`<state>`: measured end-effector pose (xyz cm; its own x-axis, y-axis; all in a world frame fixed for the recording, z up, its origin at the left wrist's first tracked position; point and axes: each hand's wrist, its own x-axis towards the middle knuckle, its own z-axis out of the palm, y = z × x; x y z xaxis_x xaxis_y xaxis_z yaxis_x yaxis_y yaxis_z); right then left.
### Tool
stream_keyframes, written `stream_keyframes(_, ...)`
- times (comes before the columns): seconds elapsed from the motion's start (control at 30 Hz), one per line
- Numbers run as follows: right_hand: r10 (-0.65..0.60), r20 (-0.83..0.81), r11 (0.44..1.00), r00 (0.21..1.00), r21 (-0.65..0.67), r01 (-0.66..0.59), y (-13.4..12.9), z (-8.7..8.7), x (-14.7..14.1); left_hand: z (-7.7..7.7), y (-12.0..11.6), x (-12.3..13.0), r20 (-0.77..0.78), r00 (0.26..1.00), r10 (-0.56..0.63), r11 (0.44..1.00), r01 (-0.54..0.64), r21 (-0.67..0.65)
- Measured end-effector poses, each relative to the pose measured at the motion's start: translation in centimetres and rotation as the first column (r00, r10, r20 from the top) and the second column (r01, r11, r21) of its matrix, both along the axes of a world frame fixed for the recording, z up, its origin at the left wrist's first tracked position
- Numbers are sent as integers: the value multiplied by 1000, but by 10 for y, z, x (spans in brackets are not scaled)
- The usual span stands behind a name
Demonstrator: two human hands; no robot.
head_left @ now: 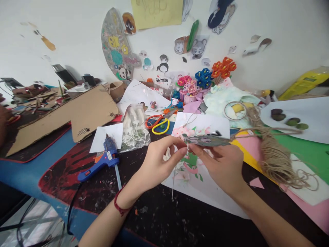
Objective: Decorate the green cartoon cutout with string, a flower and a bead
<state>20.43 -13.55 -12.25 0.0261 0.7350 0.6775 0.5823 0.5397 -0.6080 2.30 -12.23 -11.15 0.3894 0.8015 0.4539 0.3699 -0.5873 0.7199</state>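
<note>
My left hand is closed in a pinch at the middle, its thumb and forefinger on something small and whitish that is too small to name. Beside it, my right hand pinches at the same spot and holds a flat grey-green piece along its edge. The fingertips of both hands almost meet. A thin cord with a small loop hangs below them. Beneath the hands lies white paper with pink and green scraps on it.
A blue glue gun lies at the left on a paper square, near cardboard. Red-and-yellow scissors and a clear bag lie behind my left hand. Twine is on the right; crafted flowers are at the back.
</note>
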Motion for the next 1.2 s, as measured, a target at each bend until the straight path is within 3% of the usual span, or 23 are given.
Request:
stream_keyframes(0.17, 8, -23, 999, 1000, -54, -9, 0, -3, -1, -4, -4, 6, 27, 998, 48, 998, -47, -42)
stream_keyframes(0.3, 6, -94, 991, 996, -130, -18, 0, -3, -2, -7, -7, 7, 91, 996, 21, 999, -17, -44)
stream_keyframes(0.47, 46, -316, 959, 948, -251, -130, 1, 1, -4, -11, -7, 8, 91, 995, 46, 999, -43, -33)
stream_keyframes(0.63, 19, -543, 921, 840, -317, -225, 7, -2, -2, -12, -6, 7, 185, 979, 86, 994, -72, -79)
stream_keyframes(0.73, 11, -607, 900, 795, -340, -272, 9, -5, 1, -11, -4, 4, 80, 997, -1, 998, -5, 68)
stream_keyframes(0.83, 13, -650, 880, 760, -353, -318, 7, -6, 2, -13, -1, 4, -57, 998, -4, 961, 19, 277)
stream_keyframes(1.0, 33, -734, 838, 678, -350, -419, 9, -8, -1, -22, 2, 10, -165, 978, 129, 794, -2, 608)
stream_keyframes(1.1, 52, -760, 811, 647, -346, -472, 10, -11, -2, -24, 2, 14, -83, 985, 149, 734, -54, 677)
stream_keyframes(1.2, 52, -756, 812, 653, -348, -468, 9, -12, -3, -24, 0, 16, -23, 983, 183, 738, -122, 663)
